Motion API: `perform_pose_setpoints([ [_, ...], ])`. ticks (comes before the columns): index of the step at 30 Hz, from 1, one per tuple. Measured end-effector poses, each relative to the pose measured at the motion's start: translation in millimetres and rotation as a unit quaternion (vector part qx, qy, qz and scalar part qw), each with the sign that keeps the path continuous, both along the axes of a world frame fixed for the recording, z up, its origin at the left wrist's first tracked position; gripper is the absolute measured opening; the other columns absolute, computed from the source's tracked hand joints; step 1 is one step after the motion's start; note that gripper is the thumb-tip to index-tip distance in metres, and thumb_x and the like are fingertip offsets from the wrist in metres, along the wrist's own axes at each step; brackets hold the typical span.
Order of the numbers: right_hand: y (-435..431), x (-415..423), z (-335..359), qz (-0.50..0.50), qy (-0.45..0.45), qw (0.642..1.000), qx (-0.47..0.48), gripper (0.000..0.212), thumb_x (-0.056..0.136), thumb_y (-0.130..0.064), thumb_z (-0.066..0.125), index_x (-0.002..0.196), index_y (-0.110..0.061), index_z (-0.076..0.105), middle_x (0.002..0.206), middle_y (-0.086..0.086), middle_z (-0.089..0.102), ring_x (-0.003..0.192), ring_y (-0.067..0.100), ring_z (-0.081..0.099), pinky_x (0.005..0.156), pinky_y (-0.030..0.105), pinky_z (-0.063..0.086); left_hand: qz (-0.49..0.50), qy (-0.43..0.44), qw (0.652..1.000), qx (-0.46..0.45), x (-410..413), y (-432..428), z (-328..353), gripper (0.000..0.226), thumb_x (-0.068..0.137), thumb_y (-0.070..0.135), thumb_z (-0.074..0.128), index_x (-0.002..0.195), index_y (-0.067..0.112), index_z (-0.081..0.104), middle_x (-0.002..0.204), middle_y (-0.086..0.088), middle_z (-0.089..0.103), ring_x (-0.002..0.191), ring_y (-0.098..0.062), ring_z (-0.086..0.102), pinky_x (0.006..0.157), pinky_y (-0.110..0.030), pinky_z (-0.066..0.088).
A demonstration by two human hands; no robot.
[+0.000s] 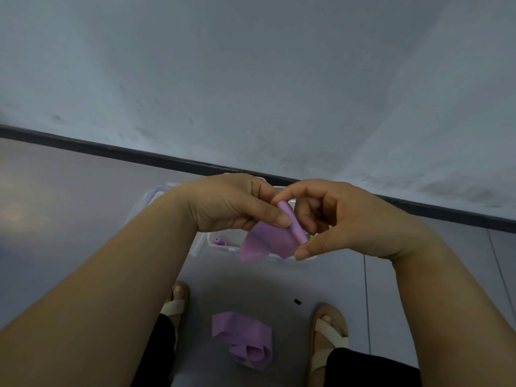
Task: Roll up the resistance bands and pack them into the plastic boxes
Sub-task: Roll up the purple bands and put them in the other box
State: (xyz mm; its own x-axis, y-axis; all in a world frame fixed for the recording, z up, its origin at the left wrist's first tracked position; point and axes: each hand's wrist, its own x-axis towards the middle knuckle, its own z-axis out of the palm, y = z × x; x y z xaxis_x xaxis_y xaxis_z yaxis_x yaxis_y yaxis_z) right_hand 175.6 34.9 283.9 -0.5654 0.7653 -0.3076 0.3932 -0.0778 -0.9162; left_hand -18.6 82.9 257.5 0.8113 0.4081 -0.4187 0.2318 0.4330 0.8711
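Currently held: purple resistance band (292, 220), partly rolled, loose tail hanging below the roll.
Left hand (231, 205): thumb and fingers pinching the roll.
Right hand (349, 219): curled fingers and thumb gripping the roll.
Plastic box (202, 244): on the floor (83, 219), beneath both hands.
Second band (245, 342): loose on the floor.
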Motion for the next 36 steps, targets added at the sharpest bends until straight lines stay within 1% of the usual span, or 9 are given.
perform_pose_setpoints([
  [4, 2, 1, -4, -0.038, 0.001, 0.999, 0.006, 0.059, 0.059, -0.022, 0.077, 0.112, -0.039, 0.057, 0.078, 0.002, 0.059, 0.075, 0.028, 0.058, 0.073, 0.034, 0.054, 0.059, 0.033, 0.997, 0.047, 1, 2, -2, 0.007, 0.073, 0.017, 0.073, 0.079, 0.017, 0.076, 0.086, -0.003, 0.073, 0.084, -0.015, 0.067, 0.081, -0.029, 0.051],
  [7, 3, 2, -7, -0.087, 0.026, 0.996, -0.012, 0.063, 0.058, -0.029, 0.074, 0.116, -0.041, 0.052, 0.096, -0.002, 0.066, 0.091, 0.022, 0.065, 0.082, 0.033, 0.056, 0.105, 0.039, 0.991, 0.078, 1, 3, -2, 0.009, 0.072, 0.025, 0.075, 0.079, 0.019, 0.076, 0.089, -0.002, 0.073, 0.092, -0.019, 0.065, 0.087, -0.035, 0.051],
  [9, 4, 0, -9, -0.133, 0.037, 0.99, -0.019, 0.051, 0.062, -0.038, 0.068, 0.111, -0.038, 0.055, 0.096, -0.004, 0.069, 0.09, 0.014, 0.067, 0.08, 0.026, 0.055, 0.161, 0.027, 0.984, 0.077, 3, 3, -3, 0.019, 0.065, 0.026, 0.072, 0.082, 0.017, 0.075, 0.092, -0.005, 0.073, 0.094, -0.022, 0.064, 0.088, -0.035, 0.051],
  [12, 7, -8, -14, -0.228, 0.061, 0.972, -0.009, 0.037, 0.07, -0.045, 0.057, 0.101, -0.027, 0.063, 0.09, 0.001, 0.071, 0.085, 0.015, 0.068, 0.077, 0.026, 0.057, 0.243, 0.009, 0.967, 0.074, 8, 3, -5, 0.027, 0.062, 0.024, 0.068, 0.086, 0.012, 0.071, 0.09, -0.006, 0.072, 0.089, -0.021, 0.066, 0.085, -0.034, 0.053],
  [17, 12, -19, -17, -0.338, 0.075, 0.938, 0.03, 0.019, 0.087, -0.033, 0.053, 0.087, -0.02, 0.067, 0.079, -0.001, 0.07, 0.071, 0.01, 0.066, 0.068, 0.021, 0.057, 0.319, 0.005, 0.943, 0.089, 12, 5, -9, 0.028, 0.061, 0.026, 0.069, 0.086, 0.015, 0.072, 0.092, -0.006, 0.073, 0.092, -0.025, 0.066, 0.085, -0.038, 0.054],
  [22, 16, -21, -22, -0.371, 0.08, 0.923, 0.07, 0.007, 0.085, -0.024, 0.061, 0.082, -0.025, 0.066, 0.076, -0.008, 0.07, 0.071, 0.007, 0.066, 0.068, 0.024, 0.058, 0.338, -0.009, 0.936, 0.102, 17, 5, -8, 0.029, 0.062, 0.024, 0.067, 0.09, 0.015, 0.069, 0.087, -0.002, 0.074, 0.085, -0.017, 0.069, 0.077, -0.03, 0.057],
  [24, 16, -20, -22, -0.375, 0.088, 0.919, 0.081, 0.007, 0.084, -0.021, 0.063, 0.08, -0.027, 0.066, 0.075, -0.012, 0.07, 0.072, 0.003, 0.065, 0.067, 0.019, 0.056, 0.339, -0.012, 0.934, 0.111, 18, 4, -7, 0.028, 0.063, 0.022, 0.067, 0.091, 0.016, 0.069, 0.084, 0.001, 0.074, 0.081, -0.013, 0.069, 0.072, -0.027, 0.058],
  [29, 15, -17, -21, -0.373, 0.101, 0.916, 0.106, 0.012, 0.083, -0.016, 0.063, 0.081, -0.027, 0.064, 0.074, -0.014, 0.067, 0.073, -0.004, 0.064, 0.063, 0.01, 0.051, 0.318, -0.001, 0.939, 0.133, 20, 1, -4, 0.029, 0.066, 0.028, 0.067, 0.093, 0.017, 0.069, 0.088, -0.002, 0.074, 0.084, -0.017, 0.07, 0.073, -0.028, 0.057],
  [36, 16, -17, -24, -0.352, 0.071, 0.922, 0.144, 0.018, 0.082, -0.015, 0.066, 0.081, -0.032, 0.063, 0.079, -0.011, 0.065, 0.074, -0.002, 0.062, 0.069, 0.013, 0.052, 0.338, 0.018, 0.925, 0.17, 20, 1, -4, 0.029, 0.065, 0.028, 0.067, 0.091, 0.014, 0.07, 0.083, -0.002, 0.074, 0.079, -0.014, 0.07, 0.072, -0.026, 0.057],
])
